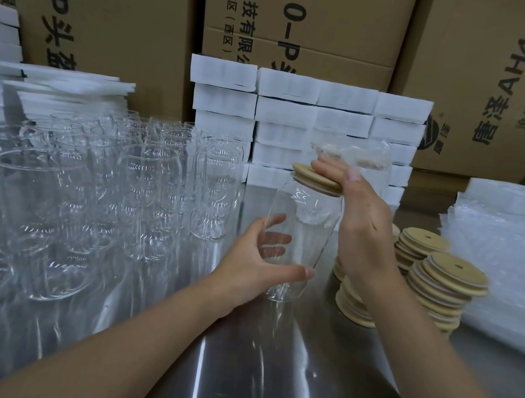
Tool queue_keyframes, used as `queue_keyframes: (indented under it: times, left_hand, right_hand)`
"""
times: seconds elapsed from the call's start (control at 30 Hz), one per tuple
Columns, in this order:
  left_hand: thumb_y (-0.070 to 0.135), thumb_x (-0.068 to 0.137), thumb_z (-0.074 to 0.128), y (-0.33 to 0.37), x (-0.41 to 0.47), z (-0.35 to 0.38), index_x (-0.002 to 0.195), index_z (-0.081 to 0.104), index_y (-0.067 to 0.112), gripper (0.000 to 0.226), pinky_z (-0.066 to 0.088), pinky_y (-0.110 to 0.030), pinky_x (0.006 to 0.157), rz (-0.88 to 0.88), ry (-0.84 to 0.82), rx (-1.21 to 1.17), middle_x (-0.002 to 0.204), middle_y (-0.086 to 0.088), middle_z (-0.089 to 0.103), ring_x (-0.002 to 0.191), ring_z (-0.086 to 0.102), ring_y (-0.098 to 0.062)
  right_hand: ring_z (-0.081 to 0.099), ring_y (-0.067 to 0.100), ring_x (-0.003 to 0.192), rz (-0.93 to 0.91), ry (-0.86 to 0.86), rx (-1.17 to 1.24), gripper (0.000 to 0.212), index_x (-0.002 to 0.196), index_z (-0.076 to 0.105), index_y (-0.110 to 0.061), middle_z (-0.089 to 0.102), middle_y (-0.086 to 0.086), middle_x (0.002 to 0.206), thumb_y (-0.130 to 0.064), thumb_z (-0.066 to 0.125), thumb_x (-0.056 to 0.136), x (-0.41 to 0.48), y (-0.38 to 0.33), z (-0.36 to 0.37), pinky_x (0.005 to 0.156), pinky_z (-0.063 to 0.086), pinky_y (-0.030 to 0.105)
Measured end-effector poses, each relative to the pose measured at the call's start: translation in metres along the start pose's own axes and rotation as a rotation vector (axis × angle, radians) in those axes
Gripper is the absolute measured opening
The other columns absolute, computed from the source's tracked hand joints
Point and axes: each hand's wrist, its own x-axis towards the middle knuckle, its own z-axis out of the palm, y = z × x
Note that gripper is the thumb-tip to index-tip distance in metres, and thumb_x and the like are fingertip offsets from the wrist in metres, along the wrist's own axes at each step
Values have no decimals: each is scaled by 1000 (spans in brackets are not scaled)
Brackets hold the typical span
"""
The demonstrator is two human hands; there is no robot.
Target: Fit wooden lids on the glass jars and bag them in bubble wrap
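Held jar (303, 236): clear glass, tilted, in front of the person between both hands. I cannot tell whether its base touches the table (295, 376).
Left grip (255, 256): the left hand is curled round the lower half of the held jar, with the thumb on the near side and the fingers showing through the glass on the far side.
Right grip (360, 221): the right hand is closed on the wooden lid (306, 173), with the fingers laid over its top and the thumb at its near edge.
Wooden lid: round and pale, lying on the mouth of the held jar and tilted with it. I cannot tell whether it is fully seated.
Empty jars (140, 179): a crowd of open, lidless glass jars standing upright to the left of the held jar.
Lid stacks (446, 286): several uneven piles of holed wooden discs just right of the held jar, partly behind the right forearm.
Bubble wrap (518, 267): a clear, heaped pile further right of the held jar, beyond the lid stacks.
Foam blocks (303, 129): white, stacked in rows behind the held jar.
Clear bag (350, 154): crumpled, just behind the held jar and above the right hand. Its contents are unclear.
Cardboard boxes (317, 18): a printed wall of them behind the foam blocks, well beyond the held jar.
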Motion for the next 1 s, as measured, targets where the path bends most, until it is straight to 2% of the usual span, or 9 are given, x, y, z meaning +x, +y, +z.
queue_keyframes:
  times: [0.1,0.17,0.3,0.37,0.47,0.73,0.9,1.0]
  left_hand:
    - [46,39,86,-1,0,-1,124,44,45,95,50,-29,97,8,8,13,118,9,61,112,60,-10]
    - [45,40,86,-2,0,-2,122,44,47,93,50,-29,95,13,17,17,118,10,61,112,60,-8]
    - [49,39,86,-5,1,-2,114,47,53,84,52,-24,88,20,22,15,116,11,62,106,63,-4]
    - [51,40,86,-7,1,-2,113,48,53,82,53,-25,89,22,24,13,114,11,64,105,64,-5]
    - [52,41,87,-9,2,-2,114,50,53,81,54,-32,92,27,22,3,111,11,65,104,64,-6]
    - [53,44,86,-9,2,-2,114,52,51,78,55,-37,93,26,21,-22,111,7,66,106,65,-12]
    - [54,44,85,-8,1,-3,115,52,50,79,54,-33,92,30,17,-34,113,5,65,107,64,-14]
    - [54,44,84,-7,1,-2,115,52,49,78,54,-28,86,30,15,-45,113,5,65,106,65,-13]
  right_hand:
    - [53,-13,109,-2,-4,16,40,103,65,-35,63,-26,108,-35,25,97,-1,0,0,90,33,1]
    - [55,-12,107,-4,4,27,39,103,66,-33,65,-23,107,-34,27,98,-1,1,0,89,34,2]
    - [59,2,111,-10,24,13,37,101,67,-35,69,-13,109,-34,30,98,-1,5,3,101,43,27]
    - [59,3,111,-20,32,-12,34,100,64,-42,69,-17,107,-37,31,98,-2,5,4,101,44,35]
    - [59,3,110,-46,48,-44,31,97,62,-49,66,-30,102,-47,31,95,-2,4,5,101,44,40]
    - [59,5,110,-83,62,-76,28,98,60,-50,63,-34,98,-48,32,94,-3,4,7,100,44,43]
    - [57,-1,109,-91,55,-92,26,98,59,-51,61,-38,96,-39,35,98,-3,4,8,100,44,41]
    - [54,-10,107,-107,46,-118,25,97,56,-53,58,-46,95,-44,34,95,-4,3,8,100,44,36]
